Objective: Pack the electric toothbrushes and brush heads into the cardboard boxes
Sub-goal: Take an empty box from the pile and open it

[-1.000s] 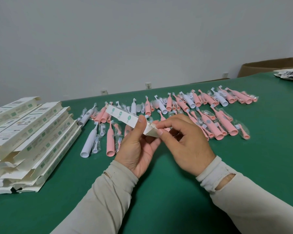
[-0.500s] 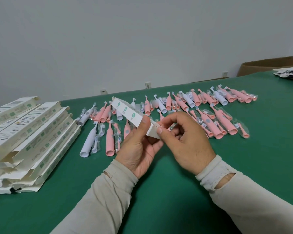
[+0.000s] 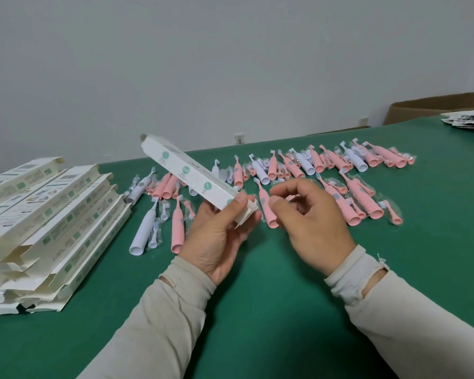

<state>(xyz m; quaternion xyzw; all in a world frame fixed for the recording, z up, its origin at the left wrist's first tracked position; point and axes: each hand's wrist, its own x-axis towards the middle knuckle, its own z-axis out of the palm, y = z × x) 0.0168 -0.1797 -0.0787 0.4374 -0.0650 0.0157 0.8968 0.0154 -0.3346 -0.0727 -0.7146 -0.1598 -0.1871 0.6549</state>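
**Q:** ok what's closest to the camera right now?

**Me:** From my feed, two beige sleeves over the green table (image 3: 257, 310). My left hand (image 3: 219, 236) is gripping the near end of a long white toothbrush box (image 3: 188, 175), thumb on top, fingers curled underneath. My right hand (image 3: 309, 214) is just beside that end, not touching it, fingers loosely curled, nothing in them.

**Q:** what's the box look like?

**Me:** Slim, white, three round teal marks along the side facing me. It's up off the table, tilted, far end pointing up and to the left. Near end flap looks crumpled where my thumb sits; can't tell if it's fully tucked.

**Q:** and behind that?

**Me:** A spread of pink electric toothbrushes (image 3: 352, 199) and a few white electric toothbrushes (image 3: 145, 228) lying flat on the table, with small bagged brush heads (image 3: 391, 213) mixed in among them. Off to the left there's a messy stack of flat white cartons (image 3: 52, 214). Far right corner has a pile of printed leaflets (image 3: 471, 121), a brown cardboard box (image 3: 427, 105) behind the table edge, then the grey wall (image 3: 230, 64).
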